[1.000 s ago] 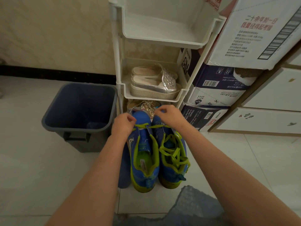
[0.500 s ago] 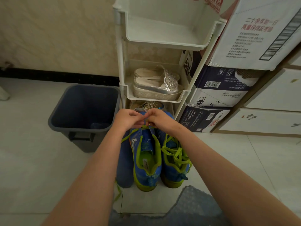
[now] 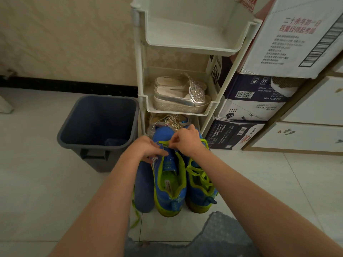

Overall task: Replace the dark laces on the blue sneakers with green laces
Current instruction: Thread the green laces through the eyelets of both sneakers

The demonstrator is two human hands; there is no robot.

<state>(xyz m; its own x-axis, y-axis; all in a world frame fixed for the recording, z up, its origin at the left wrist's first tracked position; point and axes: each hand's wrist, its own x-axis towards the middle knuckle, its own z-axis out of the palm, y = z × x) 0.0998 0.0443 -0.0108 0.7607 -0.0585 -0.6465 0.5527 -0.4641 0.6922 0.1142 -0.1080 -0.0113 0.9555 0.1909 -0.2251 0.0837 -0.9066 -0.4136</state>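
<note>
Blue mesh with lime trim marks the two sneakers point(image 3: 168, 202), which are stood side by side on the tiled floor point(image 3: 46, 191), toes toward a white rack point(image 3: 185, 46) and beside a grey bin point(image 3: 96, 145). A green lace point(image 3: 164, 142) is pinched by the right hand point(image 3: 187, 140) over the toe end of the left-side sneaker point(image 3: 169, 182). That sneaker's eyelet edge is gripped by the left hand point(image 3: 146, 149). The other sneaker point(image 3: 201, 190) is seen laced in green.

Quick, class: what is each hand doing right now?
Left hand: closed, gripping the blue sneaker near its front eyelets.
Right hand: closed, pinching the green lace.
</note>
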